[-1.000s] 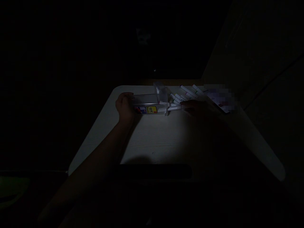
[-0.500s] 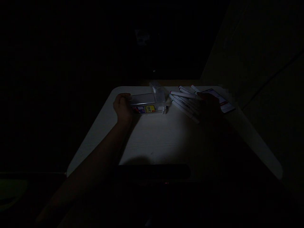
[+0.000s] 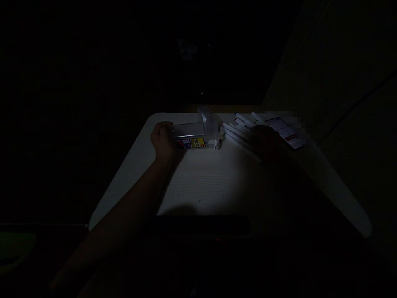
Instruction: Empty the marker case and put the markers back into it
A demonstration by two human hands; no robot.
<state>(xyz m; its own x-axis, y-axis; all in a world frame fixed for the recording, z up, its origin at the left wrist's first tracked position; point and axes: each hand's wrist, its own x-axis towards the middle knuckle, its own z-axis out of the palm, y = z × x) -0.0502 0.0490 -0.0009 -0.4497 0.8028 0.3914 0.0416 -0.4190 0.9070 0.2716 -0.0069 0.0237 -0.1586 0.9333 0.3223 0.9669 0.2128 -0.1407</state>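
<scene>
- Cupping your left hand (image 3: 163, 140) around the near end of a clear plastic box (image 3: 195, 134), yellow-labelled, lying on the counter (image 3: 201, 182)
- Resting your right hand (image 3: 266, 142) on fanned white markers (image 3: 238, 138); too dark to tell whether it's spread or pinching
- Seeing a printed card (image 3: 285, 131) just beyond that hand

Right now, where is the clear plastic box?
In the head view, the clear plastic box lies near the far edge of the white table, the left hand at its left end and white markers just right of it.
</scene>
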